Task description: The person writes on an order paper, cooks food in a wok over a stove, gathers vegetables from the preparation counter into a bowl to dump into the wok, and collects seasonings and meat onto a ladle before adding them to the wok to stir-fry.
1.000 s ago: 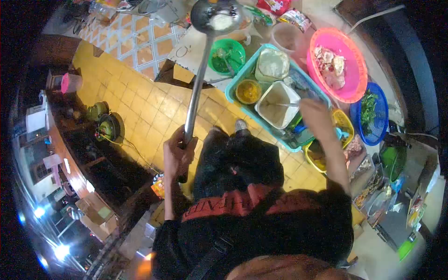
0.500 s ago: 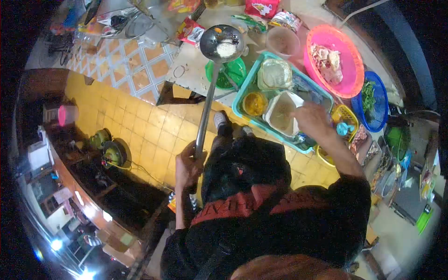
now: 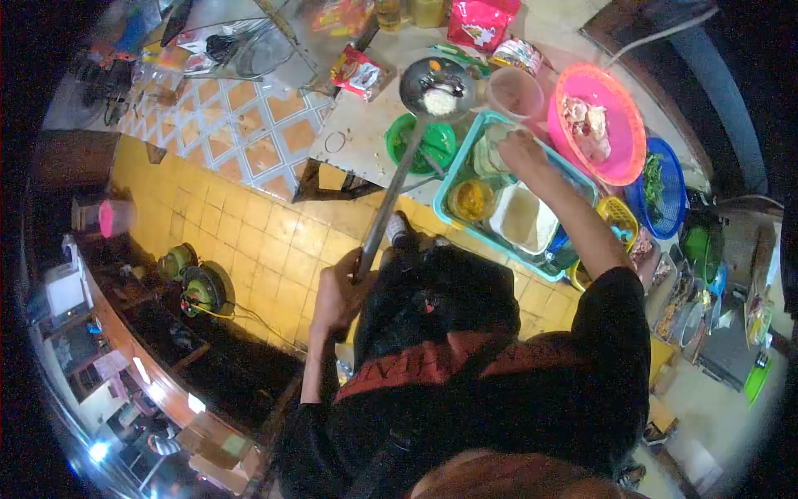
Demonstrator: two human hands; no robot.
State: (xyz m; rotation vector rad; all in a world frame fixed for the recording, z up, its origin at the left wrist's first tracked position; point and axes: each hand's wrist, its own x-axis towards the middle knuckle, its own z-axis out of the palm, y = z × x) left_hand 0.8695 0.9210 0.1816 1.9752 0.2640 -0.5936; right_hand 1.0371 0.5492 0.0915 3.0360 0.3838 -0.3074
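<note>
My left hand [image 3: 338, 293] is closed round the end of a long-handled ladle [image 3: 391, 200]. The ladle's round bowl rests above the table's far part and holds white powder, a small orange piece and something dark. A green basin [image 3: 401, 143] sits below the bowl. My right hand [image 3: 524, 155] is at a clear container [image 3: 486, 158] in the turquoise tub [image 3: 442, 193], its fingers bunched; what they hold, if anything, is hidden. Beside that container are a tub of orange-yellow stuff [image 3: 471, 200] and a white container [image 3: 522, 218] with pale contents.
Right of the tub stand a pink basin [image 3: 619, 162] of pale meat, a blue basket [image 3: 673, 195] of greens and a yellow basket [image 3: 619, 216]. A pale plastic bowl [image 3: 515, 93] and red packets [image 3: 359, 73] lie farther back. Gas cylinders [image 3: 199, 287] stand on the yellow-tiled floor at left.
My right hand has moved from the white container up and left to the clear container. The ladle, still in my left hand, appears slightly farther right as the view has shifted.
</note>
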